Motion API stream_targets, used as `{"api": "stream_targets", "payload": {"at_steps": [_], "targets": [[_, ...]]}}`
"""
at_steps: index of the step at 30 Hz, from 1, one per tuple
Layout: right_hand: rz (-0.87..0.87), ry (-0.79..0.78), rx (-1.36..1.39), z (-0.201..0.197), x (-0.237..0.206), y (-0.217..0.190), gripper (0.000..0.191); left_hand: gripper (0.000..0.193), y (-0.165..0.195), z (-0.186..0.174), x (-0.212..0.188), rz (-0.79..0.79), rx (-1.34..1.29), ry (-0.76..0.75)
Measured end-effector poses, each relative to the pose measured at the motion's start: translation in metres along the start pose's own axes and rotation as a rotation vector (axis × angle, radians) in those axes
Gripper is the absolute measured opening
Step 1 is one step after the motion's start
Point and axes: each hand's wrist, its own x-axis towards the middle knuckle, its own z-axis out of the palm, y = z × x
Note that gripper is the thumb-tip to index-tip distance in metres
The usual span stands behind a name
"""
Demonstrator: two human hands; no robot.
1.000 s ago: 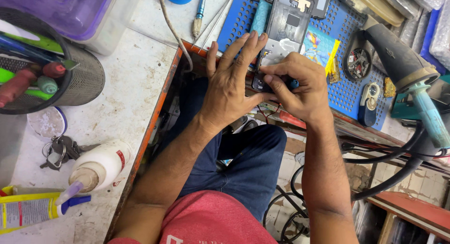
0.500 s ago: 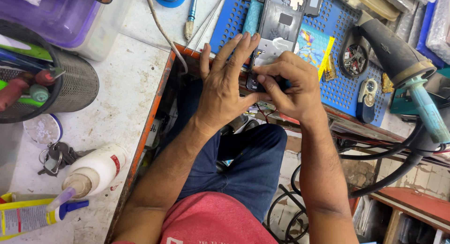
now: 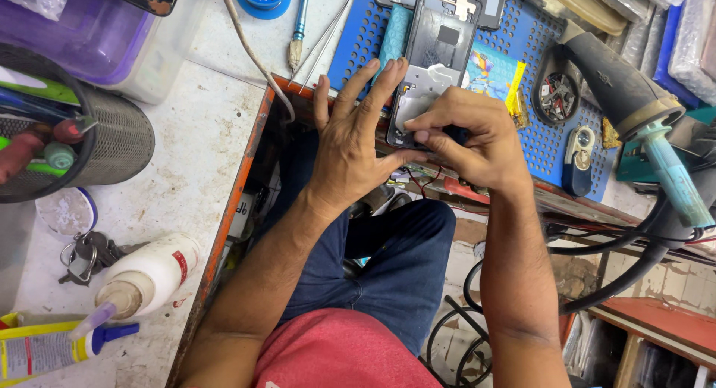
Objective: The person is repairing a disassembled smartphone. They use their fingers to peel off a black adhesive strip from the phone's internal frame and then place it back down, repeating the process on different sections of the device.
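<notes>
Near left, a white squeeze bottle (image 3: 149, 277) lies on the bench; farther, the left hand (image 3: 356, 145) spreads its fingers apart, palm against the near end of the opened phone frame (image 3: 432, 56); the right hand (image 3: 468, 134) pinches that end; the frame rests on a blue perforated mat (image 3: 526, 127).

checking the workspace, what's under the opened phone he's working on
The opened phone lies on a blue perforated mat. Its lower end is covered by the left hand and right hand, so what's beneath there can't be seen.
</notes>
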Motion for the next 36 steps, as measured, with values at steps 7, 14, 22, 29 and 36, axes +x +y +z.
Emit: {"api": "stream_targets", "payload": {"at_steps": [7,14,22,29,36], "targets": [[0.015,-0.057,-0.115,0.0058,0.0040,-0.0061,0.025,0.117,-0.0027,0.0012,-0.0009,0.004,0.001,-0.003],[0.012,-0.073,-0.089,0.0031,0.0048,-0.0059,0.032,0.115,-0.0033,0.0019,-0.0003,0.022,0.014,0.001],[-0.015,-0.087,-0.148,0.0042,0.0047,-0.0037,0.031,0.114,-0.0041,0.0010,-0.0007,0.021,0.034,-0.017],[-0.014,-0.081,-0.168,0.0052,0.0050,-0.0043,0.028,0.113,-0.0046,0.0002,-0.0012,0.016,0.045,-0.025],[-0.024,-0.084,-0.184,0.0051,0.0052,-0.0041,0.028,0.113,-0.0045,0.0001,-0.0003,0.011,0.008,-0.009]]}}
